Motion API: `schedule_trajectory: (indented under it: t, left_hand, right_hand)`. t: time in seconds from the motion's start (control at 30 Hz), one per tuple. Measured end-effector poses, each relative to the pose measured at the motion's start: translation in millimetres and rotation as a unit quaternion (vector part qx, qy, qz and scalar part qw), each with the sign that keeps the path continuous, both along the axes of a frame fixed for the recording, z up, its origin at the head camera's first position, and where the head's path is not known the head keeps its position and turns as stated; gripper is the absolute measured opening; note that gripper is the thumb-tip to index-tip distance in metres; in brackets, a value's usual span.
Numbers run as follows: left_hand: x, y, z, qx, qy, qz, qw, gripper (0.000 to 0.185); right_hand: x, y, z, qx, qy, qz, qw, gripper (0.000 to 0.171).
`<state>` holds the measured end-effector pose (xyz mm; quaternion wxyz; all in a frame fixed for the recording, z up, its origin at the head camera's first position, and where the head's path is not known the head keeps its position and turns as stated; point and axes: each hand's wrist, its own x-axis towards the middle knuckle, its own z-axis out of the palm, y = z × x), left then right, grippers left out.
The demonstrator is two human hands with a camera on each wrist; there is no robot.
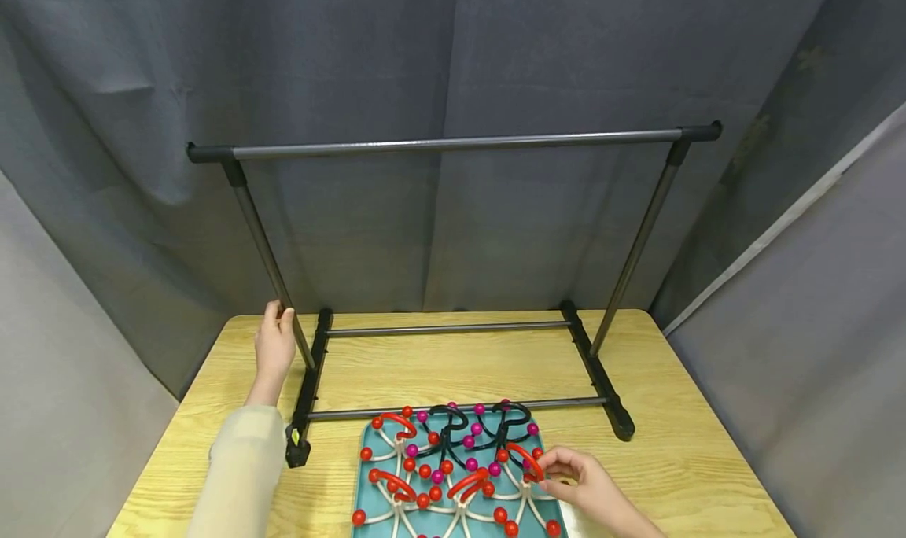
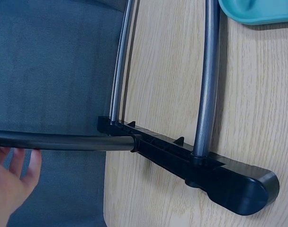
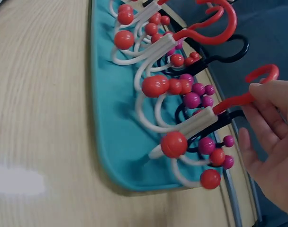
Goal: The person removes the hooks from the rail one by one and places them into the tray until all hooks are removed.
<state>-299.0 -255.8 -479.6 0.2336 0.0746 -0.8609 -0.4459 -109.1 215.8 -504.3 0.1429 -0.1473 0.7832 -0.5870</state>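
Note:
A black and grey clothes rack (image 1: pixel 453 143) stands on the wooden table (image 1: pixel 672 444). My left hand (image 1: pixel 274 341) rests with straight fingers against the rack's left upright pole (image 1: pixel 265 251), just above the black foot (image 2: pixel 201 165); the left wrist view shows the fingers (image 2: pixel 21 163) uncurled behind the pole (image 2: pixel 63 141). A teal tray (image 1: pixel 361 483) at the table's front holds several small hangers. My right hand (image 1: pixel 576 475) pinches the red hook (image 3: pixel 238 97) of a white hanger with red balls (image 3: pixel 175 144) at the tray's right side.
Black hangers with magenta balls (image 1: pixel 460 432) lie at the tray's far end, against the rack's front lower bar (image 1: pixel 453 408). Grey curtains (image 1: pixel 453 50) close in the back and both sides. Bare wood lies right of the rack's right foot (image 1: pixel 609 400).

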Motion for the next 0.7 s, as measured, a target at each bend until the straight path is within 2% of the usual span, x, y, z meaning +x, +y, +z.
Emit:
schedule_trajectory:
  t: [0.23, 0.4, 0.5, 0.6, 0.63, 0.7]
  left_hand:
    - [2.2, -2, -1.7, 0.004, 0.004, 0.001, 1.0000, 0.037]
    - [5.4, -3, 2.6, 0.027, -0.019, -0.011, 0.9994, 0.036]
    - [8.5, -1, 7.5, 0.043, -0.037, -0.014, 0.9983, 0.035]
    - [13.3, 2, 12.3, 0.063, -0.058, 0.004, 0.9963, 0.036]
    - [15.7, 3, 13.7, 0.065, -0.067, 0.015, 0.9955, 0.037]
    - [21.4, 6, 16.2, 0.063, -0.082, 0.035, 0.9940, 0.037]
  right_hand:
    - [3.0, 3, -12.6, -0.037, -0.054, -0.003, 0.998, 0.029]
    - [0.1, 10, -10.1, -0.057, -0.026, 0.052, 0.997, 0.029]
    - [-4.3, 15, 0.2, -0.045, -0.001, 0.060, 0.997, 0.029]
    - [-11.1, 16, 15.1, 0.013, 0.024, 0.006, 1.000, 0.023]
    - [-14.1, 15, 20.5, 0.045, 0.037, -0.023, 0.998, 0.021]
    - [-20.7, 13, 32.3, 0.109, 0.057, -0.090, 0.988, 0.016]
